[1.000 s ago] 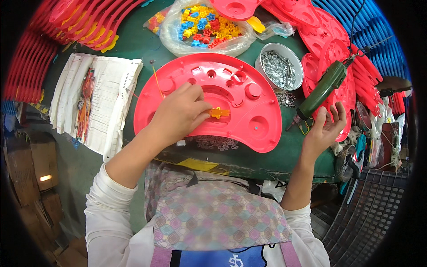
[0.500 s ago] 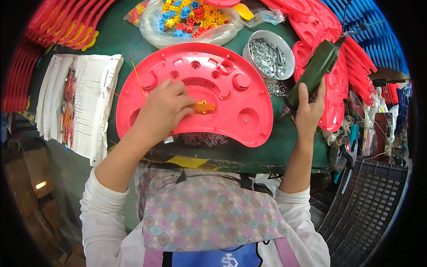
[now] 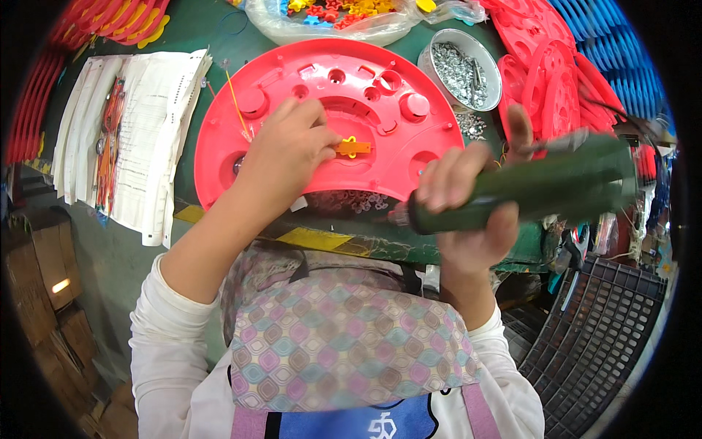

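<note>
A red, curved plastic shell (image 3: 398,164) lies on the table in front of me, showing round bosses, holes and a recessed centre. Over its left part is my left hand (image 3: 285,150), its fingers closed at the left end of a small orange plastic strip (image 3: 358,148) with a yellow piece around it. My right hand (image 3: 468,194), partly blurred, is wrapped round a dark green electric screwdriver (image 3: 548,183). The tool lies nearly level at the right of the shell, its tip end pointing left toward the shell's lower right edge.
A white bowl of screws (image 3: 461,69) stands at the back right, loose screws beside it. Behind the shell is a plastic bag (image 3: 329,31) of coloured star pieces. Papers (image 3: 150,132) with bundled wires lie left. Red shells (image 3: 545,80) pile up right, above a black crate (image 3: 592,329).
My right hand has swung the screwdriver from upright to nearly level, tip end toward the shell. My left hand stays at the orange strip. The whole view has shifted slightly.
</note>
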